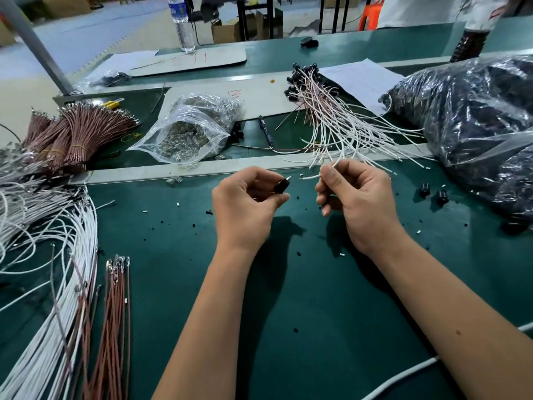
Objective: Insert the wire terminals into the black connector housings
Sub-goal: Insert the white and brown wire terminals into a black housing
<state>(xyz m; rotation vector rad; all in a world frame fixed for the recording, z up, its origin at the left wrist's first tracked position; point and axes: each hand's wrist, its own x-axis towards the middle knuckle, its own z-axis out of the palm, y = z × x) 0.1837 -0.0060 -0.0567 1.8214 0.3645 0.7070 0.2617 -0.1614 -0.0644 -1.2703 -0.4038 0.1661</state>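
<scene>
My left hand (245, 197) pinches a small black connector housing (281, 185) above the green mat, its open end facing right. My right hand (354, 194) pinches a thin white wire (311, 177) whose stripped tip points left at the housing, a short gap apart. The wire's other end runs up past my fingers toward the pile behind. Two loose black housings (432, 193) lie on the mat to the right.
Finished white and brown wires with black housings (326, 116) fan out behind my hands. White wires (43, 241) and brown wires (115, 327) lie at the left, tied brown bundles (72, 134) behind them. A clear bag of metal terminals (187, 134) and a large plastic bag of black parts (476, 122) sit at the back.
</scene>
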